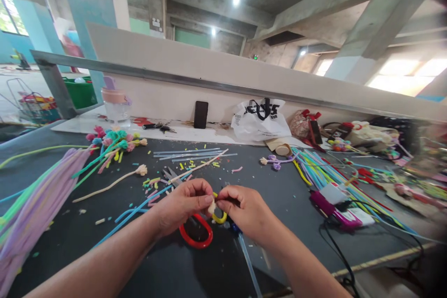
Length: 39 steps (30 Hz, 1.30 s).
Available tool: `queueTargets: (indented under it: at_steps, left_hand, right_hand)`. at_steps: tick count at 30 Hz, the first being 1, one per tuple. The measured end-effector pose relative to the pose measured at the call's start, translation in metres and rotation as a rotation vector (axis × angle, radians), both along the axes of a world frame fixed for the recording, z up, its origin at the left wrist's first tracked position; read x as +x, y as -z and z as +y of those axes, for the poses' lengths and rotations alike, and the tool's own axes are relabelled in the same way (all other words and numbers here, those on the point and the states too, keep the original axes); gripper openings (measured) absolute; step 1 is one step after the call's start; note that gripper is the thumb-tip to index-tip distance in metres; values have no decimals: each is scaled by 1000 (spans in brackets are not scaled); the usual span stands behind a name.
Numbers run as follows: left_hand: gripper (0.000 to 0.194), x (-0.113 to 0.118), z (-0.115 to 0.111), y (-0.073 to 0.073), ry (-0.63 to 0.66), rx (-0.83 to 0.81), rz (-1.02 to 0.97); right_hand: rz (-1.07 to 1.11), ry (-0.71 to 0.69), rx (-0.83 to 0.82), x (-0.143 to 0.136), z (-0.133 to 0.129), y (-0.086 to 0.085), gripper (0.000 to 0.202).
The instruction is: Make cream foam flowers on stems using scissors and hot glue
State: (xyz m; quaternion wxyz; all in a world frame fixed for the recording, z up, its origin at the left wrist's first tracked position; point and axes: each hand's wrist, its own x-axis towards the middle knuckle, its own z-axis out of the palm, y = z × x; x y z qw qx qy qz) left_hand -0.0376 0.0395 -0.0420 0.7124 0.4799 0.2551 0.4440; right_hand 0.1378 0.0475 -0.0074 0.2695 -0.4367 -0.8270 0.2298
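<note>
My left hand [190, 202] is closed in a pinch on a small cream fuzzy pipe cleaner piece [211, 206]. My right hand [244, 205] pinches at the same piece from the other side, its fingertips almost meeting those of the left. Beneath the hands lie scissors with a red handle loop [196, 242], their blades [171, 175] showing beyond my left hand. A yellow curved part [220, 218] shows between the hands; whether it belongs to the scissors is unclear. A long cream pipe cleaner [202, 165] slants above my left hand. A clear stick [248, 260] lies below my right hand.
Lilac pipe cleaners [45, 214] and fuzzy flowers [118, 139] lie left. Beside them is a cream flower with stem [141, 170]. Cut scraps [153, 184] and clear sticks [190, 152] lie ahead. At right are a purple glue gun [335, 212], cables and coloured pipe cleaners [314, 167]. A phone [201, 114] stands behind.
</note>
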Motion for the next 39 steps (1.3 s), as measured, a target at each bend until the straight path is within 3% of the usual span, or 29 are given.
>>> queueTargets:
  at_steps: [6, 11, 19, 26, 34, 39]
  left_hand:
    - [16, 1, -2, 1, 71, -53, -45]
    - [19, 4, -3, 1, 5, -21, 35]
    - [12, 10, -2, -2, -177, 140, 466]
    - [16, 13, -1, 5, -296, 324, 654]
    - [9, 7, -4, -10, -229, 159, 558]
    - [14, 7, -4, -16, -222, 156, 311]
  right_hand:
    - [-31, 48, 104, 2, -3, 1, 11]
    - [0, 39, 122, -1, -5, 3, 13]
    - [-246, -54, 46, 1, -6, -1, 17]
    - [-251, -37, 19, -3, -7, 7, 19]
    - [-110, -36, -44, 1, -2, 6, 18]
    - [78, 43, -155, 2, 1, -1, 19]
